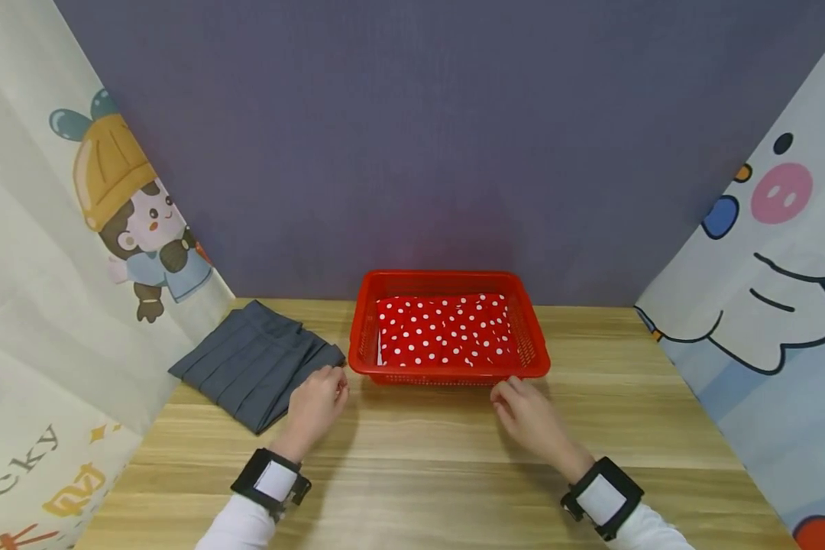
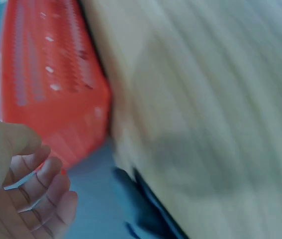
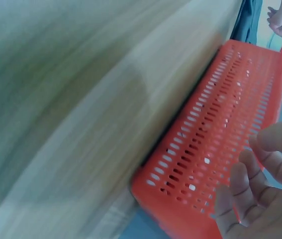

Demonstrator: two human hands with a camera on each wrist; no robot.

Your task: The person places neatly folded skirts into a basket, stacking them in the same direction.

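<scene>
A red slotted plastic basket [image 1: 532,347] stands at the back middle of the wooden table, and a folded red cloth with white dots [image 1: 443,328] lies in it. My left hand [image 1: 331,388] hovers just off the basket's front left corner with its fingers loosely curled and nothing in them. It is beside a folded grey pleated garment [image 1: 250,363]. My right hand [image 1: 507,393] sits close in front of the basket's front right rim, fingers relaxed and holding nothing. The blurred wrist views show the basket wall [image 2: 51,84] [image 3: 220,144] and each hand's bare fingers [image 2: 41,194] [image 3: 252,186].
The wooden table [image 1: 419,473] runs to a dark blue back wall [image 1: 419,137]. Cartoon-printed curtains hang on the left [image 1: 55,267] and on the right [image 1: 770,283]. The grey garment lies against the left curtain.
</scene>
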